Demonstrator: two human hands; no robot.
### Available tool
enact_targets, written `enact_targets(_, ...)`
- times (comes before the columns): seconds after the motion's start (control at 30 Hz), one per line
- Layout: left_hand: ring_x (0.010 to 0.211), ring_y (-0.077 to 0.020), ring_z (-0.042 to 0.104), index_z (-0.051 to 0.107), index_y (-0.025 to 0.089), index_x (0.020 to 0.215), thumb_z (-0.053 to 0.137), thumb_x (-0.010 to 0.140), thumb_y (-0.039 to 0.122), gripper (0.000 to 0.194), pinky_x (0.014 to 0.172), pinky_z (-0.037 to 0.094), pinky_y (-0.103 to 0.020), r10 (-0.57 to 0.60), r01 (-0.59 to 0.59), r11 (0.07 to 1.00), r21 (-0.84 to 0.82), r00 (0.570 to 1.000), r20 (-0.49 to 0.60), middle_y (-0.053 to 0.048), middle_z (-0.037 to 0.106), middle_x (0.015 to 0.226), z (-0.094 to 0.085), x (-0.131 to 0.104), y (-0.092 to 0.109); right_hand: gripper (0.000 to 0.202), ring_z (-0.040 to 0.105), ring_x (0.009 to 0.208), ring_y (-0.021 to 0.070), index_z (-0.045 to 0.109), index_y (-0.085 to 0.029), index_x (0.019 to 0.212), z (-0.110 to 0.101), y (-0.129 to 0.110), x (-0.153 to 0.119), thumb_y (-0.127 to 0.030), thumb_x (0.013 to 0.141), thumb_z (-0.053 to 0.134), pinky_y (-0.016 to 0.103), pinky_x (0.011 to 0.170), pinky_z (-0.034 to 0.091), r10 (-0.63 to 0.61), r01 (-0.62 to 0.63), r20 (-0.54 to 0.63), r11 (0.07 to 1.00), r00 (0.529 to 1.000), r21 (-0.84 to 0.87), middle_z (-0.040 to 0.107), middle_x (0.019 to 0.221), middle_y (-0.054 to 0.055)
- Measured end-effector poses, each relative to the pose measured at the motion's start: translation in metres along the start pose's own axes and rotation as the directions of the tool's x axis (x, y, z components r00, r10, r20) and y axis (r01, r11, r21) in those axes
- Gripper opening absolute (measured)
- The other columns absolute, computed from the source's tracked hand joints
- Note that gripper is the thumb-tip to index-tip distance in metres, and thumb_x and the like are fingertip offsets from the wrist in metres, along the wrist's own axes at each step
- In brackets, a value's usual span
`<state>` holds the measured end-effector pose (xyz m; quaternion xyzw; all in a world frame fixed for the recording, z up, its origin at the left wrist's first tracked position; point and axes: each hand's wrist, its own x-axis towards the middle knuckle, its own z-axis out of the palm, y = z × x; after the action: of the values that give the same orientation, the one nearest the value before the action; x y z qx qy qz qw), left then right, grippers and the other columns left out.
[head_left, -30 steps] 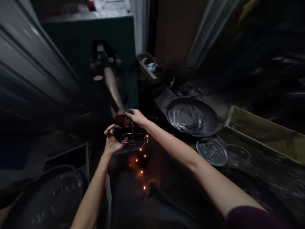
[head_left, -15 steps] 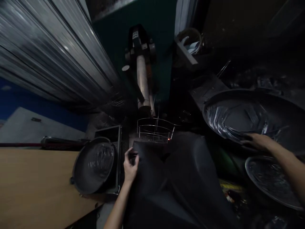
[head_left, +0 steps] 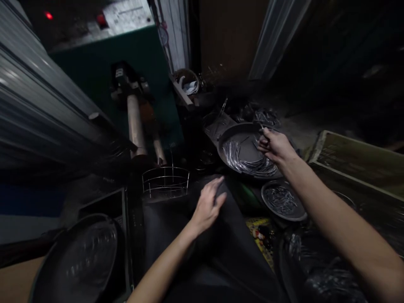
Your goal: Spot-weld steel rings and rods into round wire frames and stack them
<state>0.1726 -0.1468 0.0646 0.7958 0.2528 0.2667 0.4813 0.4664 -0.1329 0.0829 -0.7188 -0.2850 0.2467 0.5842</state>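
Note:
My right hand (head_left: 274,146) is closed above the far right part of a round dark pan (head_left: 222,136). A thin glint, seemingly a piece of wire, sticks up from its fingertips; the rest is hidden in the fingers. Curved metal wires (head_left: 249,164) lie bundled in the pan. My left hand (head_left: 208,204) is over my dark-clothed lap (head_left: 227,240), fingers stretched out and thumb apart, with nothing visible in it. To its left, a curved wire frame (head_left: 166,181) stands below the machine's rods. A round dish (head_left: 266,202) of small metal pieces sits just below the pan.
A green machine (head_left: 158,67) with a thick metal rod (head_left: 135,122) stands ahead on the left. Another large dark pan (head_left: 78,261) is at lower left. A bag of shiny pieces (head_left: 331,282) lies lower right, and a yellowish box (head_left: 360,164) is at far right.
The view has swung to the right. My right hand has lifted from the wires in the pan and is now closed. My left hand has left the wire frame's side and moved right, its fingers straighter.

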Motion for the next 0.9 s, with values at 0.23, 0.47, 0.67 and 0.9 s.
enact_targets(0.23, 0.077, -0.0163, 0.062, 0.054, 0.018, 0.114, 0.033, 0.093, 0.046, 0.041, 0.078, 0.050, -0.032, -0.093, 0.132, 0.926, -0.353, 0.988, 0.126, -0.006, 0.064, 0.083, 0.023, 0.005, 0.006, 0.046, 0.014, 0.041, 0.0068, 0.025, -0.022, 0.054, 0.068, -0.107, -0.066, -0.034, 0.089, 0.052, 0.024, 0.038, 0.022, 0.040, -0.206, 0.398, 0.900, 0.917, 0.385, 0.020, 0.051, -0.005)
enact_targets(0.47, 0.048, -0.0069, 0.038, 0.059, 0.014, 0.093, 0.035, 0.092, 0.049, 0.043, 0.053, 0.035, -0.020, -0.340, 0.242, 0.885, -0.399, 0.920, -0.197, 0.005, 0.040, 0.053, -0.020, -0.018, -0.001, 0.028, 0.045, 0.056, 0.0114, 0.048, -0.021, 0.062, 0.136, -0.091, -0.107, -0.040, 0.079, 0.060, 0.026, 0.053, 0.039, -0.127, -0.045, 0.514, 0.950, 0.848, 0.309, 0.051, 0.064, 0.001)
enact_targets(0.67, 0.081, -0.0152, 0.062, 0.058, 0.019, 0.109, 0.044, 0.089, 0.039, 0.031, 0.079, 0.047, -0.028, -0.311, 0.314, 0.949, 0.013, 0.943, -0.116, -0.005, 0.067, 0.093, -0.124, -0.053, -0.011, 0.035, 0.048, 0.053, 0.0110, 0.058, -0.019, 0.085, 0.177, -0.041, -0.131, -0.053, 0.080, 0.054, 0.024, 0.047, 0.037, -0.126, 0.073, 0.658, 0.992, 0.743, 0.107, 0.055, 0.068, 0.001)
enact_targets(0.9, 0.125, -0.0339, 0.040, 0.021, 0.021, 0.140, 0.069, 0.063, 0.029, 0.091, 0.103, 0.029, -0.052, -0.025, 0.200, 0.837, 0.510, 0.944, -0.329, -0.014, 0.045, 0.133, -0.187, -0.051, -0.080, 0.044, 0.038, 0.043, 0.0060, 0.050, -0.019, 0.098, 0.250, -0.036, -0.081, -0.041, 0.065, 0.069, 0.017, 0.036, 0.025, 0.015, -0.231, 0.607, 0.932, 0.794, 0.279, 0.048, 0.058, -0.007)
